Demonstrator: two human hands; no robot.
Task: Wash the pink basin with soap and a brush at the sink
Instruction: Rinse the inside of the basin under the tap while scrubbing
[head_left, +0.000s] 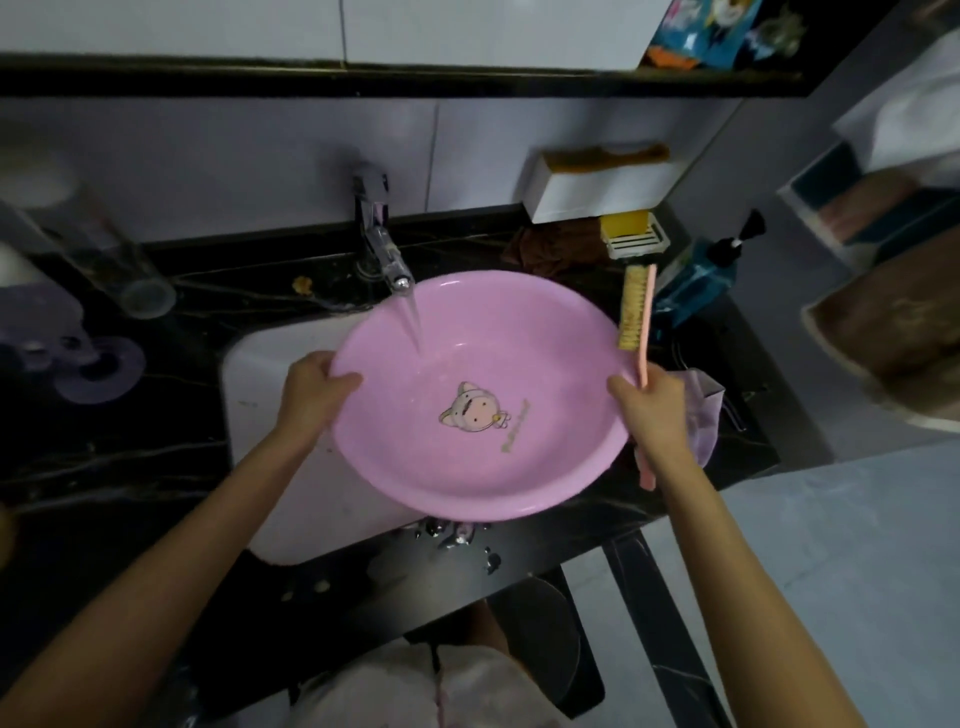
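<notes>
I saw the left hand (317, 387) clasp the pink basin (483, 415) by its rim; the right hand (652, 410) grasped the brush (635, 312), its length running front to back, bristle head toward the wall (260, 156).

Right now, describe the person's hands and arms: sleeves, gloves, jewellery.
The left hand and right hand wear no gloves, and no rings show. The left forearm and right forearm are uncovered to the frame's edge: no sleeves, watch or bracelet.

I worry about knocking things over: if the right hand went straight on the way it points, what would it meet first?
Probably the white soap rack: the right hand points away along the brush it grips, whose tip looks close to that rack. Depth is unclear; it might pass above.
</notes>
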